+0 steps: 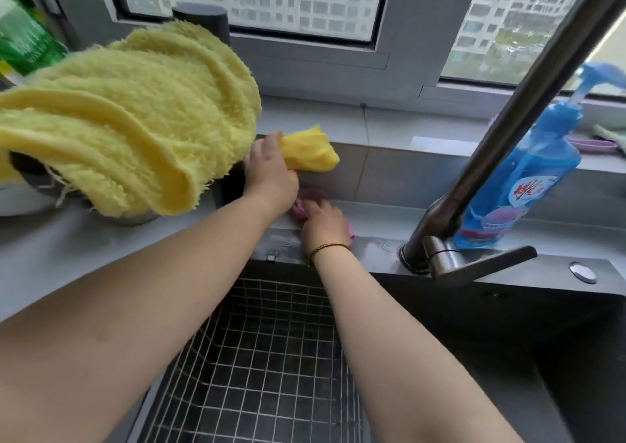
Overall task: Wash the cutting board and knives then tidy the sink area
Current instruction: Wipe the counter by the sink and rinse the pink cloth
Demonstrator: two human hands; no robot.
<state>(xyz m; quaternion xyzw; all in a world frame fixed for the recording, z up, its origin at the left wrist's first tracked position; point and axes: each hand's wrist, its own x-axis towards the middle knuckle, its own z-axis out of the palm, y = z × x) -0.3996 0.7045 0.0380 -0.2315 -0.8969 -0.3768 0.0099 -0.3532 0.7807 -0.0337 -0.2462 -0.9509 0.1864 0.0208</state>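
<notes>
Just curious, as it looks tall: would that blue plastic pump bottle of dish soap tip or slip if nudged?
Probably tippy: the blue plastic pump bottle is tall and narrow. Its glossy plastic could be slippery to grip. The steel sink ledge near it shines wet, so it may slide.

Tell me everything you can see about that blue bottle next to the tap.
The blue bottle is a see-through blue plastic dispenser with a blue pump head on a long neck. Its label carries red characters, with a pink picture lower down. It stands on the grey ledge just right of the faucet, whose dark neck crosses in front of its left edge. It looks tilted in this wide view.
</notes>
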